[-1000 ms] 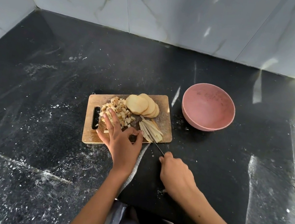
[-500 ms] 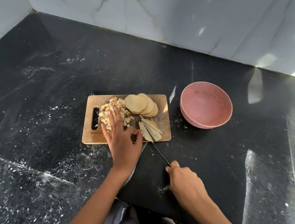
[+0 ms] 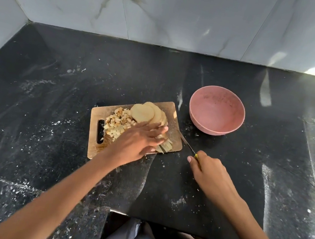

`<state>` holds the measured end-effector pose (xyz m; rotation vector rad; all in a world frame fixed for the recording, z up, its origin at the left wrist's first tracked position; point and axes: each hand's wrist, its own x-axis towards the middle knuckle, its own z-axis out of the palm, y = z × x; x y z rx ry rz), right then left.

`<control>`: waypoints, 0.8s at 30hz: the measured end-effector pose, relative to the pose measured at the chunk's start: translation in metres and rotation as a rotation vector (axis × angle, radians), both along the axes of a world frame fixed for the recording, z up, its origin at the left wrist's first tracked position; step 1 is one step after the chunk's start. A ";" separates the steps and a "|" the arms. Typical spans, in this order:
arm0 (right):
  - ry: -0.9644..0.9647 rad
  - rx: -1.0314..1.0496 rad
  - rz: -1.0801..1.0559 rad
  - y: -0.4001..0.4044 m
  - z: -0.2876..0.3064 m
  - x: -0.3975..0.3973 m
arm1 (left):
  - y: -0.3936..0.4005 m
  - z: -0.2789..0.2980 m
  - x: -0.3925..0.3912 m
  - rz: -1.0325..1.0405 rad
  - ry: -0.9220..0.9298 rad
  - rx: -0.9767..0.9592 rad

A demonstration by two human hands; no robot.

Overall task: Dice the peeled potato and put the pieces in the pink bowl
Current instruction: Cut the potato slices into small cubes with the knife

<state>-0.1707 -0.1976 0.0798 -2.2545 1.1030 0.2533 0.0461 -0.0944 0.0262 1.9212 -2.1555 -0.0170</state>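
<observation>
Matte pink round bowl (image 3: 217, 110) w/ faint darker specks inside. Pale-yellow potato rounds (image 3: 145, 113), sticks & dice on light tan wooden board (image 3: 92, 151). Black stone counter (image 3: 54, 80), white dusty streaks. White marble wall tiles (image 3: 171, 10), grey-brown veins.

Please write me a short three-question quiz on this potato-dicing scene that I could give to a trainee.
1. True or false: the pink bowl already holds diced potato.
2. Which hand grips the knife? A) left B) right C) neither
3. Fill in: on the cutting board, the round potato slices lie on the side ____ from the person, beyond the diced pieces.

Key
1. False: the bowl shows no potato pieces; everything cut is on the board.
2. B: the right hand grips the handle, while the left hand, fingers straight, reaches over the potato strips.
3. Far.
</observation>
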 end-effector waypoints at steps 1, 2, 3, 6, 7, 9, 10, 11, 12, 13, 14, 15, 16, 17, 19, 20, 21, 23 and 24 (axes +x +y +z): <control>-0.012 0.005 -0.018 -0.001 -0.001 0.001 | -0.008 0.001 0.005 -0.061 -0.017 0.046; -0.023 0.008 -0.035 -0.001 -0.002 0.002 | -0.014 0.001 0.009 -0.114 -0.023 0.087; -0.034 0.011 -0.054 -0.001 -0.002 0.003 | -0.021 0.001 0.014 -0.172 -0.028 0.131; -0.042 0.023 -0.081 0.002 -0.005 0.002 | -0.035 -0.005 0.025 -0.297 -0.077 0.256; -0.044 0.028 -0.091 0.002 -0.006 0.001 | -0.040 -0.007 0.028 -0.317 -0.098 0.307; -0.033 0.036 -0.097 0.001 -0.008 -0.001 | -0.044 -0.008 0.032 -0.345 -0.105 0.360; -0.026 0.036 -0.096 0.000 -0.010 -0.002 | -0.045 -0.007 0.033 -0.358 -0.082 0.348; -0.021 0.035 -0.093 -0.001 -0.010 -0.002 | -0.045 -0.006 0.034 -0.373 -0.055 0.317; -0.019 0.037 -0.095 -0.002 -0.011 -0.002 | -0.043 -0.005 0.034 -0.382 -0.029 0.294; -0.018 0.040 -0.095 -0.002 -0.012 -0.003 | -0.040 -0.005 0.033 -0.380 -0.007 0.265; -0.016 0.044 -0.095 -0.003 -0.013 -0.003 | -0.036 -0.006 0.032 -0.364 0.007 0.214; -0.016 0.052 -0.093 -0.003 -0.014 -0.004 | -0.032 -0.008 0.031 -0.332 0.012 0.153; -0.016 0.062 -0.092 -0.003 -0.015 -0.004 | -0.027 -0.009 0.028 -0.289 0.021 0.095; -0.017 0.068 -0.090 -0.003 -0.016 -0.005 | -0.022 -0.012 0.025 -0.243 0.039 0.041; -0.014 0.074 -0.084 -0.004 -0.017 -0.004 | -0.015 -0.021 0.014 -0.130 0.059 -0.054; -0.014 0.074 -0.085 -0.004 -0.018 -0.004 | -0.013 -0.025 0.007 -0.057 0.044 -0.084; -0.017 0.072 -0.086 -0.004 -0.018 -0.002 | -0.011 -0.029 -0.002 0.032 0.018 -0.102; -0.026 0.065 -0.088 -0.005 -0.019 0.002 | -0.010 -0.032 -0.023 0.232 -0.002 -0.117; -0.029 0.061 -0.086 -0.005 -0.019 0.005 | -0.010 -0.033 -0.032 0.328 0.029 -0.125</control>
